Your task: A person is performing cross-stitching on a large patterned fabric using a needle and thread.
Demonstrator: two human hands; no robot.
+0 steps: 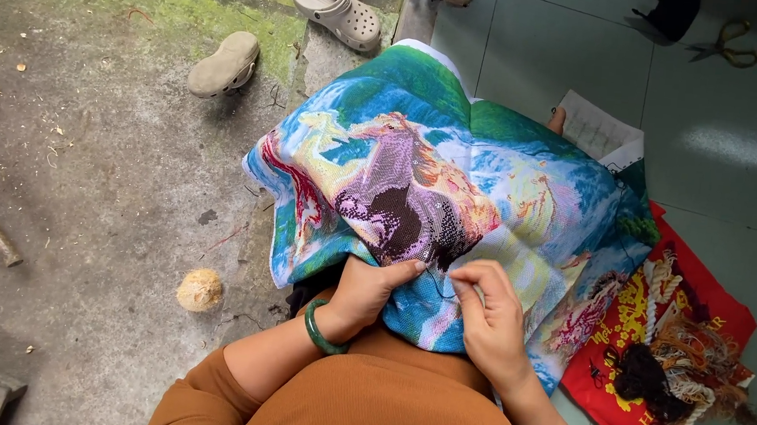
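Left hand [371, 294] gripping embroidered cloth [450, 200] from beneath, right hand [489, 313] pinching dark thread [441, 284] on top

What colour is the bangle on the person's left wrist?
The bangle is dark green, seen best in the head view, just behind the left hand resting on the cross-stitch cloth.

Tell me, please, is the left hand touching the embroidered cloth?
Touching: the head view shows the left hand pressing its fingers onto the cloth beside the right hand.
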